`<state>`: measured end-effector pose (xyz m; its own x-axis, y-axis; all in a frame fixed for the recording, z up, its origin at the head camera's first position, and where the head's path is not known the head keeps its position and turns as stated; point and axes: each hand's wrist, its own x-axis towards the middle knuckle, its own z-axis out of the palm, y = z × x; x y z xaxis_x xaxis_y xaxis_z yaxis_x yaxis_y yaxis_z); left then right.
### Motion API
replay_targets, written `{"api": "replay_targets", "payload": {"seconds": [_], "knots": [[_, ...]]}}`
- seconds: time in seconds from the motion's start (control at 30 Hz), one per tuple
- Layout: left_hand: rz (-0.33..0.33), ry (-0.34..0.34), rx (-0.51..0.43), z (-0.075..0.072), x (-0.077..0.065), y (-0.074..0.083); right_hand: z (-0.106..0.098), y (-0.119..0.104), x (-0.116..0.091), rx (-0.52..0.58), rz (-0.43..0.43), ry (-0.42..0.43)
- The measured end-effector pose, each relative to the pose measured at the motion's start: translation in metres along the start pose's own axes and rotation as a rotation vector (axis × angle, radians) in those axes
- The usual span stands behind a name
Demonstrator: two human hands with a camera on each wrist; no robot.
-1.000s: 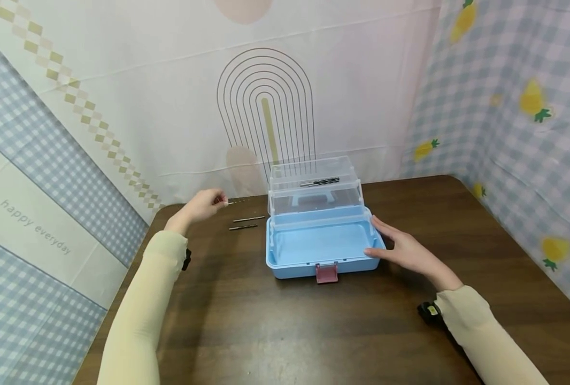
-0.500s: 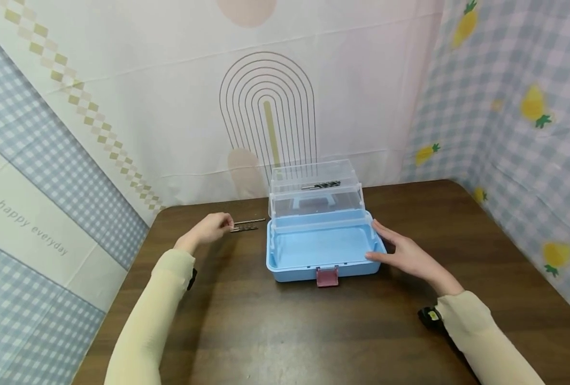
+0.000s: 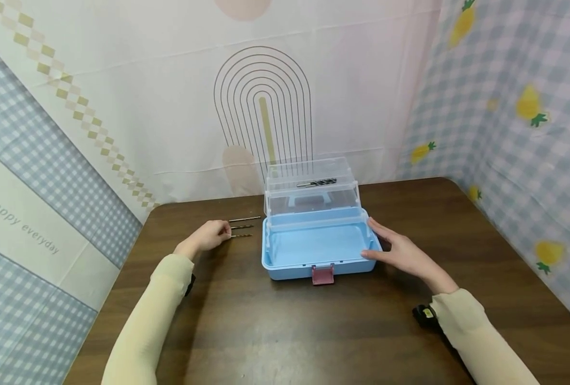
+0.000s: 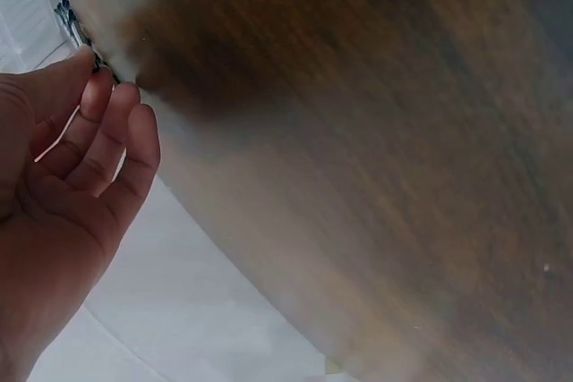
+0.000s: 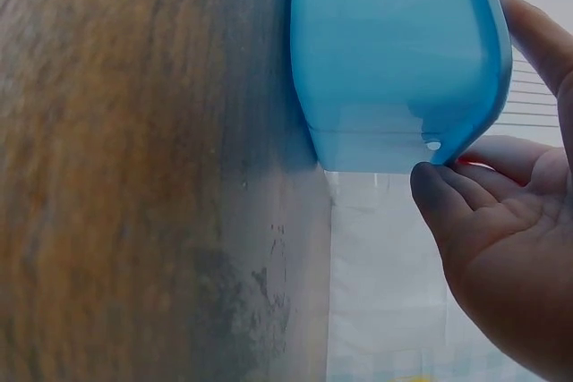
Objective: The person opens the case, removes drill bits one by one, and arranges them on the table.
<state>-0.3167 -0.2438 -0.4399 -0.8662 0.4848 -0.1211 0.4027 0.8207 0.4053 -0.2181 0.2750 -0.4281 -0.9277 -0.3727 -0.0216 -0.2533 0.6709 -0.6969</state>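
Head cam: my left hand (image 3: 213,234) pinches the nearest drill bit (image 3: 243,236) by its end, left of the blue toolbox (image 3: 290,275). Left wrist: tight fingertip grip, control I guess. Right wrist: my right hand (image 5: 515,257) half-curls round the toolbox's end, probably steadying it.

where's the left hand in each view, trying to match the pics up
Head: left hand is left of centre, left of the blue box, fingertips at the drill bits.
Left wrist: left hand is along the left edge.
Right wrist: not in it; the hand there is the right hand.
Shared landmark: brown table, in all three.
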Motion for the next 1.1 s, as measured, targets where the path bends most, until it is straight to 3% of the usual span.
{"api": "replay_targets", "payload": {"seconds": [0.77, 1.1], "knots": [[-0.028, 0.043, 0.017, 0.0040, 0.0032, 0.0002, -0.0025, -0.0040, -0.0004, 0.031, 0.019, 0.004], [-0.008, 0.058, 0.005, 0.0033, 0.0033, -0.0042, -0.0010, -0.0035, -0.0017, 0.030, 0.025, 0.007]]}}
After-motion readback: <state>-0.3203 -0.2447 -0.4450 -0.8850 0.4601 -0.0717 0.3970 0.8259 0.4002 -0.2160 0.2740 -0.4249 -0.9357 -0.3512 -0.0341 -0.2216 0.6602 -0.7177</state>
